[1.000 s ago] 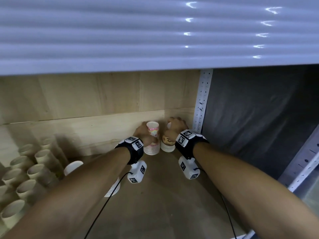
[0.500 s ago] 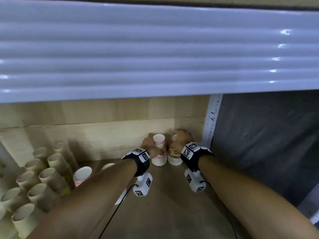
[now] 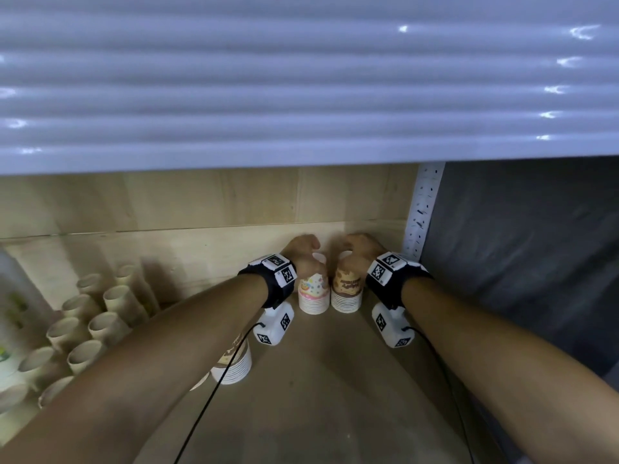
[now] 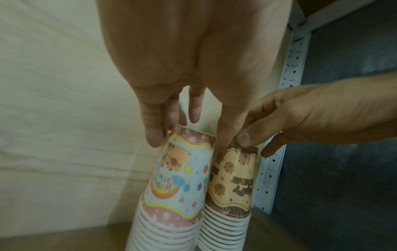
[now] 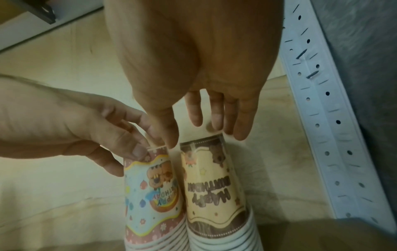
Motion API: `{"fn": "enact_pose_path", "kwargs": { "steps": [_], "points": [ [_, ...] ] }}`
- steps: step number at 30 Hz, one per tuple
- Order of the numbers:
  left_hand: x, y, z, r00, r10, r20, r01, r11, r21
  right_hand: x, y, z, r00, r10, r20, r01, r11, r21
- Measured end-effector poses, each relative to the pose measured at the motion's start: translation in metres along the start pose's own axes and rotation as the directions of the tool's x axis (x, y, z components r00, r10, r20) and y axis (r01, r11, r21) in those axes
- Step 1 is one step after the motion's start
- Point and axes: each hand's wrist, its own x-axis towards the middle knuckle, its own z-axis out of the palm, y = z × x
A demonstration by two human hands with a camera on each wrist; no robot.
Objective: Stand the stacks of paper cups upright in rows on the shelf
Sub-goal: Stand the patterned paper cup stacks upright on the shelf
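While two printed stacks stand upright, touching, at the shelf's (image 3: 335, 396) back right corner: pink stack (image 3: 313, 293) under left hand (image 3: 303, 251), brown stack (image 3: 346, 291) under right hand (image 3: 358, 249), fingers (image 4: 153, 129) relaxed and spread at the tops, gripping nothing. Left to place: another printed stack (image 3: 234, 366) nearer the front. Plain cups (image 3: 100, 326) already in rows at the left edge.
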Motion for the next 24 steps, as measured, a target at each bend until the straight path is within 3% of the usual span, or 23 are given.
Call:
{"fn": "enact_pose_path", "kwargs": {
  "steps": [9,13,24],
  "points": [
    [0.002,0.004,0.004,0.999,0.017,0.038,-0.022,0.992,0.124,0.007,0.011,0.011,0.997,-0.020,0.078,0.026,0.997,-0.068],
    [0.002,0.003,0.001,0.998,0.054,0.032,-0.058,0.986,0.159,0.005,0.009,0.008,0.994,-0.095,0.061,0.095,0.995,-0.005],
    [0.002,0.004,0.000,0.996,0.075,0.053,-0.083,0.982,0.171,-0.004,0.008,0.000,0.988,-0.150,0.039,0.148,0.987,0.062]
  ]
}}
